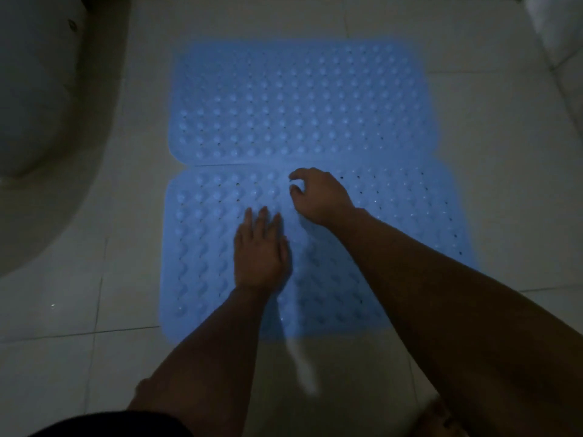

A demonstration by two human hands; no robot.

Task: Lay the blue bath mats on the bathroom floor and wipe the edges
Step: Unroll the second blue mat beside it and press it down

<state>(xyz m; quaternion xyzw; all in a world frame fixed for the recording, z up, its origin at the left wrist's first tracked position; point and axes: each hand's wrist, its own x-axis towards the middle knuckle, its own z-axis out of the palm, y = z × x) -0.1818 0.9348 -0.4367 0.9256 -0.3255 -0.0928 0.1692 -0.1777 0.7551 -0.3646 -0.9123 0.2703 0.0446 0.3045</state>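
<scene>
Two blue bath mats are lying flat on the tiled floor (473, 152), set edge to edge so their long sides are meeting along a thin seam. The far mat (299, 102) is lying beyond the seam and the near mat (394, 231) is lying closer to the person; both are covered in raised bumps and small holes. Two bare forearms are reaching down over the near mat.

The left hand (260, 250) is lying palm down on the near mat, fingers straight and close together, pointing toward the seam, pressing flat and gripping nothing. The right hand (318, 193) is hovering or resting just short of the seam, its wrist bent and its fingers and thumb curled toward each other; in the dim light it seems to be holding nothing, though whether the fingertips are pinching the mat is hard to tell.

One white toilet (41, 121) is standing at the left, apart from the mats.
</scene>
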